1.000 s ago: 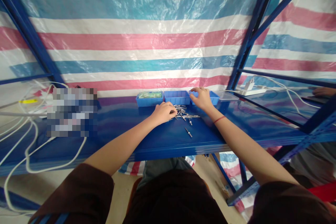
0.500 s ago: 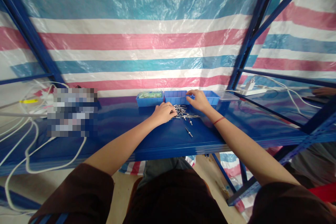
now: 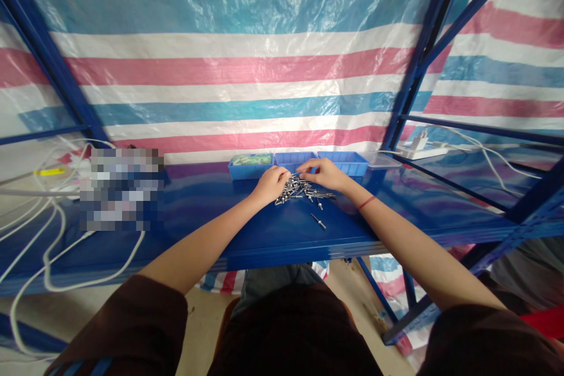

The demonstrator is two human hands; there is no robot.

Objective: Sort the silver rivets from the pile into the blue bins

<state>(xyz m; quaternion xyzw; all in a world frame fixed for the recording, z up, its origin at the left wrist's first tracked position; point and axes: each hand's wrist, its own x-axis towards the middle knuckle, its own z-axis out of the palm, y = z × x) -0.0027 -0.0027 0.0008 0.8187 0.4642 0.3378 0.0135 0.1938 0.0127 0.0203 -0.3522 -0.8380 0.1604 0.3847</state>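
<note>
A loose heap of small, slender, silver-coloured metal pins point(image 3: 296, 189) lies on the glossy dark-blue tabletop point(image 3: 194, 214), directly between the person's two hands. The pins cross one another at many angles, densest toward the left hand and thinning into a fringe of shafts on the right. They shine brightly along their edges, with dark gaps between them, and several carry a wider, paler collar on a thin shaft. One single silver pin point(image 3: 318, 221) lies apart, nearer the table's front edge; it slants, its thin, darker end pointing away to the left and its thicker, collared end toward the front right. Finer detail is too small to make out.

The left hand point(image 3: 272, 183) rests at the heap's left edge, fingers bent over the pins. The right hand point(image 3: 324, 174), with a thin red cord point(image 3: 367, 202) around its wrist, is held over the heap's far side, fingers curved toward the left hand, the two hands near each other. Whether either hand's fingertips are closed on a pin cannot be told.

Behind the heap, three blue plastic bins stand in a row: a left bin point(image 3: 244, 172) with green contents, a middle bin point(image 3: 286, 158) partly hidden by the hands, and a ribbed right bin point(image 3: 359, 167).
</note>
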